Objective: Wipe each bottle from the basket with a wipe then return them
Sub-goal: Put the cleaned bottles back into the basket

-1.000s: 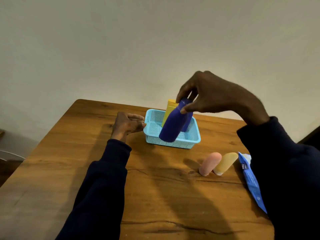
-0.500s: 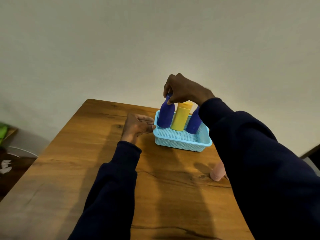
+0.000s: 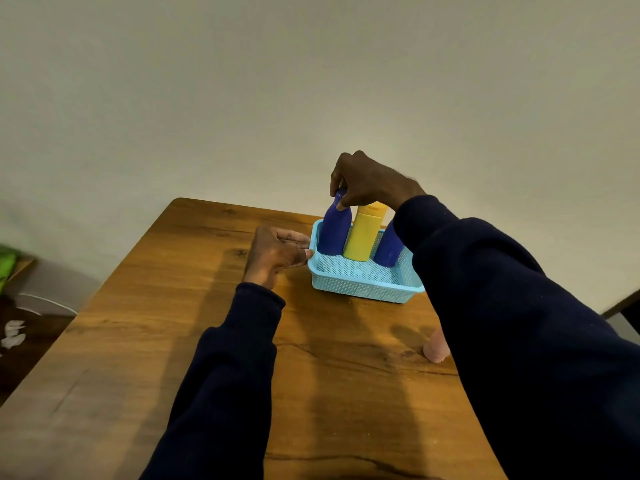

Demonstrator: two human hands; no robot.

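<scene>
A light blue mesh basket (image 3: 360,287) sits on the wooden table (image 3: 145,323) toward its far side. Three bottles stand upright along the basket's back: a blue bottle (image 3: 334,232) at the left, a yellow bottle (image 3: 363,237) in the middle, a second blue bottle (image 3: 388,249) at the right, partly behind my right sleeve. My right hand (image 3: 367,181) pinches the top of the left blue bottle. My left hand (image 3: 277,252) rests against the basket's left rim, fingertips touching it.
A pink bottle (image 3: 435,348) lies on the table right of centre, mostly hidden by my right arm. The wall runs close behind the table. At the far left, on the floor, lie a green object (image 3: 5,261) and white scraps (image 3: 14,334).
A second ago my right hand carried the blue bottle tilted above the basket. It now stands upright in the basket's left back corner, still pinched. My left hand stayed at the rim.
</scene>
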